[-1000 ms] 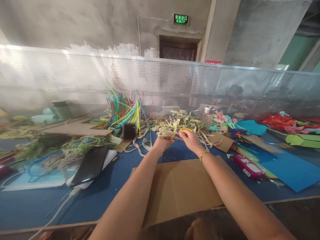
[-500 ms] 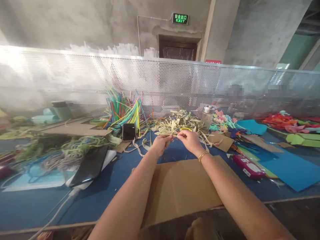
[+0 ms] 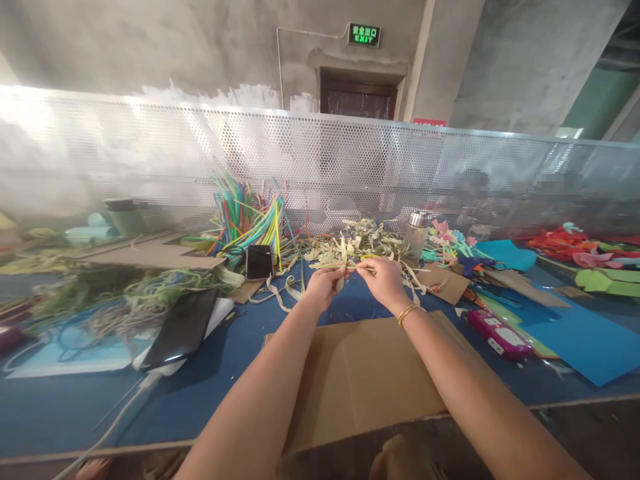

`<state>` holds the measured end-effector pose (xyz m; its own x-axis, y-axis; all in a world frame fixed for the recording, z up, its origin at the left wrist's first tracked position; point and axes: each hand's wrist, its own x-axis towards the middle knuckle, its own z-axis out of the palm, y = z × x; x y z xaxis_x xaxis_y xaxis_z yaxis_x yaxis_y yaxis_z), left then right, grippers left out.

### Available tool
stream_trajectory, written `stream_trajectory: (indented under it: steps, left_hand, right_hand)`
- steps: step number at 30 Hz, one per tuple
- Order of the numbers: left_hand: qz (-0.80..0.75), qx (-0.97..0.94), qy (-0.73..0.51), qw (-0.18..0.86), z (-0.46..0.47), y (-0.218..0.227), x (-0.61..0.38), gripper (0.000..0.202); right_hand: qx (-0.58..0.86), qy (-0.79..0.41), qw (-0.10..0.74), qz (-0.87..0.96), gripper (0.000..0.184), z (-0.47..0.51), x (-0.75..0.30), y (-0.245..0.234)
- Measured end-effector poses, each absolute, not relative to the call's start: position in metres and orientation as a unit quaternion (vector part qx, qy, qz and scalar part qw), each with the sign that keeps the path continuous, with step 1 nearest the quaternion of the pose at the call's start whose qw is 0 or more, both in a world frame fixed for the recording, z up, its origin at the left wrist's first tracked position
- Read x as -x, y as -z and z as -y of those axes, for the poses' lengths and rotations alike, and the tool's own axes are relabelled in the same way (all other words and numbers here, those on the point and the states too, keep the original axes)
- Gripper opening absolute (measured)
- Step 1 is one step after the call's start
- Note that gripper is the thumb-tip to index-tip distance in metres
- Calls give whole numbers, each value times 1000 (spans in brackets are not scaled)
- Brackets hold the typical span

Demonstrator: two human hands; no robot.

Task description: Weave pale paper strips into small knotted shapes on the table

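Note:
Both hands work close together over the blue table [image 3: 200,393], just in front of a heap of pale yellow-green paper strips [image 3: 360,243]. My left hand [image 3: 324,285] is closed, pinching a bunch of those strips [image 3: 341,265] at its left side. My right hand [image 3: 383,280], with a gold bracelet on the wrist, pinches the same bunch from the right. The bunch hangs a little above the table. A flat sheet of brown cardboard [image 3: 365,373] lies under my forearms.
A black phone [image 3: 259,261] and a fan of coloured sticks [image 3: 250,217] lie left of the heap. A black tablet [image 3: 183,327] lies further left. A metal-capped jar [image 3: 414,235], a pink case [image 3: 497,335] and blue sheets [image 3: 580,337] are on the right. A perforated metal screen [image 3: 320,167] closes the table's far edge.
Both hands have drawn slightly back toward me with the bunch of strips, and the fingertips have come closer together. The view has shifted a little.

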<state>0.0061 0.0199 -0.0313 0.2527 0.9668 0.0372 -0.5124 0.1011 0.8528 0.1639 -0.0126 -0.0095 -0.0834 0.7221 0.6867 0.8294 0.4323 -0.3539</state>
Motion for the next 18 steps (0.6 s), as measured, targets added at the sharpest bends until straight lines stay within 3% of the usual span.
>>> stream_trajectory:
  steps: [7, 18]
  left_hand:
    - [-313, -386, -570, 654, -21, 32, -7, 11]
    - [-282, -383, -541, 694, -16, 30, -8, 11]
  right_hand:
    - [535, 62, 417, 732, 10, 15, -161, 9]
    - [550, 44, 424, 718, 12, 11, -168, 10]
